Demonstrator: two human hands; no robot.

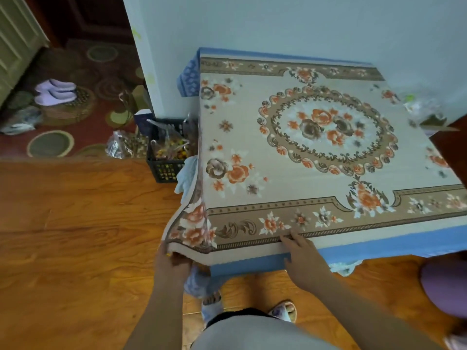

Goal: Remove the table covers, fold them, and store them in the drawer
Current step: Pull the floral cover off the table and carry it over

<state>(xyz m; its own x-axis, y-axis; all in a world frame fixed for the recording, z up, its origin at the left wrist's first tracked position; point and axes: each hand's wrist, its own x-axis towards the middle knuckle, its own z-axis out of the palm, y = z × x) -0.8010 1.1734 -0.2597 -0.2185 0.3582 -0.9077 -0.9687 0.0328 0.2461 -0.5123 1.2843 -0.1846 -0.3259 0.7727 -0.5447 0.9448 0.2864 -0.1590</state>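
A beige floral table cover point(285, 157) with orange and brown flowers lies over a square table. Beneath it a blue cover point(379, 248) shows along the front edge and the far left corner. My left hand point(174, 261) grips the front left corner of the floral cover, which is lifted and curled off the table. Fingers of my right hand point(300, 256) rest straight on the cover's front border, near the table's front edge.
A black plastic crate point(164, 162) with plastic bags stands on the floor left of the table, against a pale wall. Slippers point(55, 92) lie on a patterned rug at the far left. Something purple point(447, 289) sits at the right edge. The floor is wood.
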